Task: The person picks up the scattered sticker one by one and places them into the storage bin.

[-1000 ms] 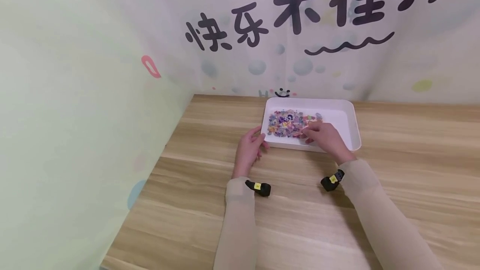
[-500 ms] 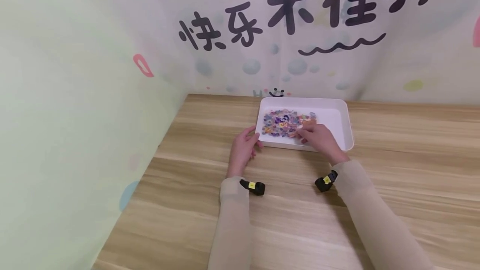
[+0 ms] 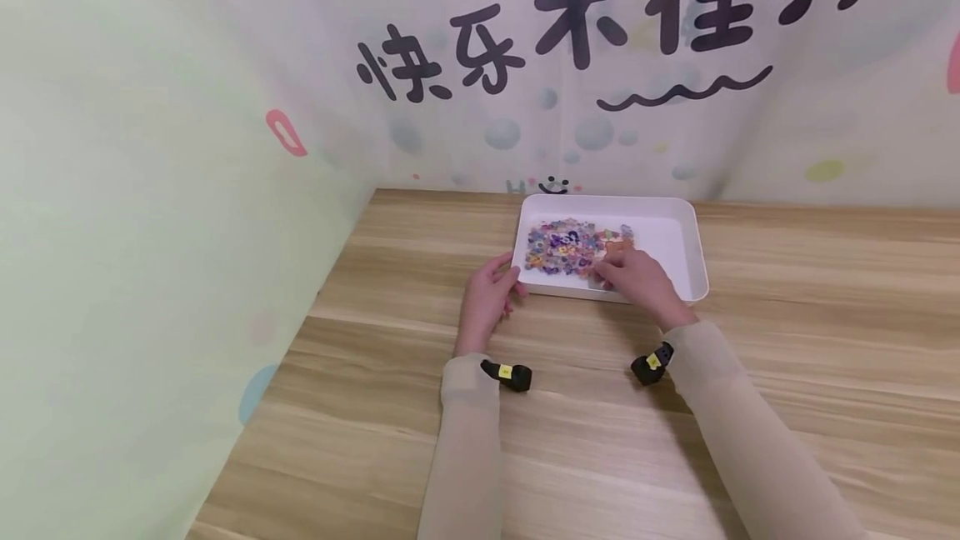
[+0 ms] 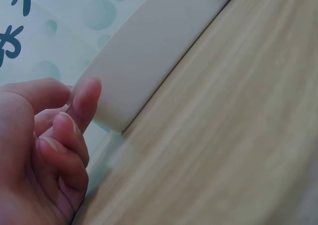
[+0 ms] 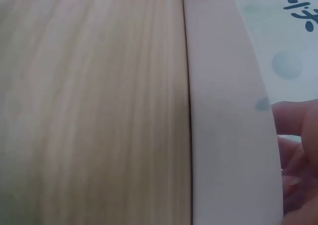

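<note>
A white tray [image 3: 667, 244] stands on the table with a spread of small, many-coloured bead-like pieces [image 3: 558, 248] over its left part. At the tray's near left corner my left hand [image 3: 486, 298] holds the rim between thumb and fingers. The left wrist view shows those fingers [image 4: 82, 103] bent against the outer wall. My right hand [image 3: 637, 277] reaches over the front wall, its bent fingers down at the right side of the pieces. Its fingertips are too small and partly hidden to show whether a piece is pinched. An orange piece [image 3: 618, 247] lies just beyond them.
The wood-grain table [image 3: 585, 440] runs under both forearms. Behind the tray hangs a pale printed cloth [image 3: 450, 140] with large dark characters, and another pale cloth borders the left side. Each wrist wears a black camera [image 3: 517, 377].
The whole head view shifted slightly between the first two frames. My right hand's fingers moved a little leftward and nearer within the pieces. My left hand stays at the tray's corner.
</note>
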`<move>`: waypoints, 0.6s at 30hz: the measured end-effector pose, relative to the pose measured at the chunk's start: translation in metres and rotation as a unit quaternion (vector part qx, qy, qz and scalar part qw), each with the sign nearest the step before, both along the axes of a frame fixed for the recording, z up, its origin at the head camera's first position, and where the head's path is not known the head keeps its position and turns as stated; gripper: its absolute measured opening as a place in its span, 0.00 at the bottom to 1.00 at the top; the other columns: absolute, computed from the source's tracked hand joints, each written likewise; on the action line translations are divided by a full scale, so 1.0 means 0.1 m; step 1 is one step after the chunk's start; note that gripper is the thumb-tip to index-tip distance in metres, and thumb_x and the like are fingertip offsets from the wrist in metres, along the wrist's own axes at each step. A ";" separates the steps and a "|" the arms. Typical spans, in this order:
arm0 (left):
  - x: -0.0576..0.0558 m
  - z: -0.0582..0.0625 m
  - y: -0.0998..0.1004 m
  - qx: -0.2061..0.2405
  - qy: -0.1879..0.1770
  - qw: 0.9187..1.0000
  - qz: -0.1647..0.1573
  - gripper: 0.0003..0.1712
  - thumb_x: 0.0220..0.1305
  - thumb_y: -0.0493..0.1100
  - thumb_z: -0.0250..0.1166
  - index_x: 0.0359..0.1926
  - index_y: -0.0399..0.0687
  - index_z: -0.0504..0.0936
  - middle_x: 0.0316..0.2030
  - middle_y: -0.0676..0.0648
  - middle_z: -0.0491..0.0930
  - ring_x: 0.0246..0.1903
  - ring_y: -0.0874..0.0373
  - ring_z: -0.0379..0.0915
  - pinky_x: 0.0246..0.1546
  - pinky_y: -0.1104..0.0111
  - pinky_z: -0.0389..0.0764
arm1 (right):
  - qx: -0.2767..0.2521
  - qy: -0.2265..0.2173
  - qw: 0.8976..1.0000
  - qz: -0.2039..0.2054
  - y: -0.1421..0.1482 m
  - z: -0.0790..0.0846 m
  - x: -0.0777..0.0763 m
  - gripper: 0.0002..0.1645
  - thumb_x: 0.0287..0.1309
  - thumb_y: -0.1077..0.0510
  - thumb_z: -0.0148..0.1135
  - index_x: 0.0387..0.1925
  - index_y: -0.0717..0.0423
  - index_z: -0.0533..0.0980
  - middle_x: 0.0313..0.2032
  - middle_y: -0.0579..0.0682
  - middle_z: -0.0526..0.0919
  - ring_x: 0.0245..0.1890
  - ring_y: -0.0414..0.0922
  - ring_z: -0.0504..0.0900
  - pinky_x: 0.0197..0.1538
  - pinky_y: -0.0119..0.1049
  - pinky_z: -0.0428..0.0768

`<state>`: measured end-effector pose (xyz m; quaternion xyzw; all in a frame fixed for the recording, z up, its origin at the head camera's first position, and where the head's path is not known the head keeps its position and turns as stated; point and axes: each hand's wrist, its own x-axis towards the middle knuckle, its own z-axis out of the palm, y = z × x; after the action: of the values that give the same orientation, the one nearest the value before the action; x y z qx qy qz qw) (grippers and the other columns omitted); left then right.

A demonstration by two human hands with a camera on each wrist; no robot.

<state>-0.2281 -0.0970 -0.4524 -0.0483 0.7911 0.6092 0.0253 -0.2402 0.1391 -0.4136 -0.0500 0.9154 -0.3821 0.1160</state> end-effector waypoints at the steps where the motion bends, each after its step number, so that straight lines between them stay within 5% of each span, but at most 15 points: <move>1: 0.00 0.00 0.00 0.001 -0.001 1.000 0.001 0.23 0.60 0.53 0.56 0.57 0.62 0.69 0.23 0.50 0.80 0.11 0.60 0.65 0.08 0.73 0.65 | 0.003 0.002 1.000 0.000 0.00 0.00 0.00 0.19 0.62 0.49 0.47 0.34 0.57 0.79 0.31 0.52 0.79 0.32 0.48 0.73 0.34 0.37 0.69; 18: 0.00 -0.01 0.02 -0.001 0.001 1.000 0.006 0.23 0.60 0.54 0.56 0.56 0.62 0.70 0.23 0.51 0.80 0.12 0.59 0.65 0.08 0.73 0.65 | 0.043 0.045 0.998 0.001 0.02 -0.04 -0.03 0.16 0.61 0.52 0.47 0.31 0.56 0.79 0.27 0.50 0.78 0.28 0.47 0.71 0.29 0.36 0.67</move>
<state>-0.2285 -0.0947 -0.4534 -0.0528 0.7911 0.6090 0.0210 -0.2435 0.1414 -0.4179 -0.0633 0.9352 -0.3399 0.0769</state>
